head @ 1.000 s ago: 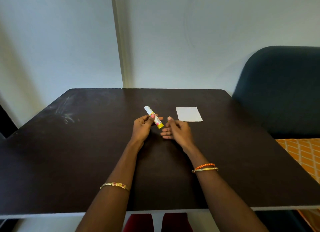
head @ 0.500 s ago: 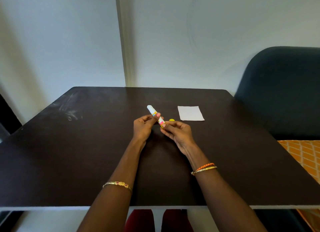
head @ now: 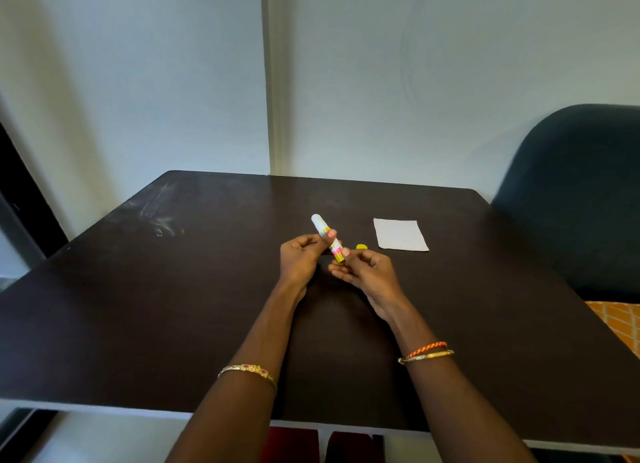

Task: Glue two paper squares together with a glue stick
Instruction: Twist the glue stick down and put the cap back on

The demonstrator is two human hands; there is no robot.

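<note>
The glue stick, white at the top with a yellow and pink label, is held tilted above the dark table. My left hand grips its middle. My right hand pinches its yellow bottom end. A small yellow cap lies on the table just right of the stick. A white paper square lies flat further right, apart from both hands. I cannot tell whether it is one sheet or two stacked.
A dark blue chair back stands at the table's right side. An orange patterned cloth shows below it. A pale wall rises behind the far edge. Scuff marks sit at the far left.
My right hand closed in from beside the stick and now pinches its bottom end. The yellow cap has come into view on the table. The view shifted slightly.
</note>
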